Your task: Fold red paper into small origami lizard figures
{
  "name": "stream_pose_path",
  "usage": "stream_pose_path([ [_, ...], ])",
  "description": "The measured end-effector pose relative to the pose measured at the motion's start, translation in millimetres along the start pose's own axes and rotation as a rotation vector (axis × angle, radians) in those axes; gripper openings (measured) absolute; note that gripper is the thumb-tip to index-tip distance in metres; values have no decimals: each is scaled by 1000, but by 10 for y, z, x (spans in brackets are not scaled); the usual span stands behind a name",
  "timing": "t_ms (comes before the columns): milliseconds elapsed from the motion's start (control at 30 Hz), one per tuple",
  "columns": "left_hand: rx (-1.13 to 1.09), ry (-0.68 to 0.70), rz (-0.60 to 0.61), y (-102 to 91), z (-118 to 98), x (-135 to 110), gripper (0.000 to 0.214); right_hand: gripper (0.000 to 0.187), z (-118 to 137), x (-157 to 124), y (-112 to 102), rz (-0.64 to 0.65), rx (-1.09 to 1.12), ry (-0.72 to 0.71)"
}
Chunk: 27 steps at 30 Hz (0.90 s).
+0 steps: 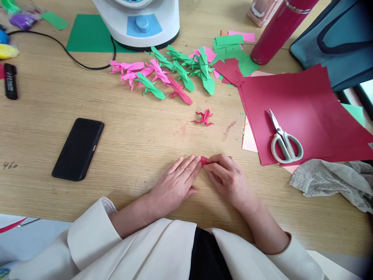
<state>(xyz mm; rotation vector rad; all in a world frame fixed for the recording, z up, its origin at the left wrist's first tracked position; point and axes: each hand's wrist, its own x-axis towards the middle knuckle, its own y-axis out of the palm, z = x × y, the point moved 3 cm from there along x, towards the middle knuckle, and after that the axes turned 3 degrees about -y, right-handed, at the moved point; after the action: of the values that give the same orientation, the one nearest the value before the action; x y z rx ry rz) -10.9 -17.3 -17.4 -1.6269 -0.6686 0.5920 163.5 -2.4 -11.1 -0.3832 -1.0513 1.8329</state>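
A small piece of folded red paper (203, 160) lies on the table between my hands, mostly covered by fingers. My left hand (177, 181) rests flat, its outstretched fingertips pressing on the left end of the paper. At the other end, my right hand (229, 177) pinches the paper between thumb and fingers. Just beyond sits a red origami figure with thin legs (204, 117). Farther back is a cluster of folded paper figures in pink (131, 70), green (182, 74) and red (180, 91).
Scissors (284, 142) lie on red paper sheets (297, 101) at right, near a grey cloth (332, 179). A black phone (78, 149) and a marker (11, 81) are at left. A white appliance (140, 23), a red bottle (279, 31) and a blue bag (335, 42) stand at the back.
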Motion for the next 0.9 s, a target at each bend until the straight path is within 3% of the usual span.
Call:
stream_pose_path([
  [200, -22, 4, 3, 12, 12, -1, 60, 17, 23, 17, 1, 14, -50, -2],
  [467, 58, -18, -2, 2, -36, 15, 65, 22, -92, -130, -161, -62, 157, 10],
  [733, 97, -12, 2, 35, -55, 14, 67, 38, -112, -247, -82, 79, -136, -229],
  [900, 125, -15, -21, 82, -101, 13, 70, 38, -63, -213, -64, 98, -241, -275],
])
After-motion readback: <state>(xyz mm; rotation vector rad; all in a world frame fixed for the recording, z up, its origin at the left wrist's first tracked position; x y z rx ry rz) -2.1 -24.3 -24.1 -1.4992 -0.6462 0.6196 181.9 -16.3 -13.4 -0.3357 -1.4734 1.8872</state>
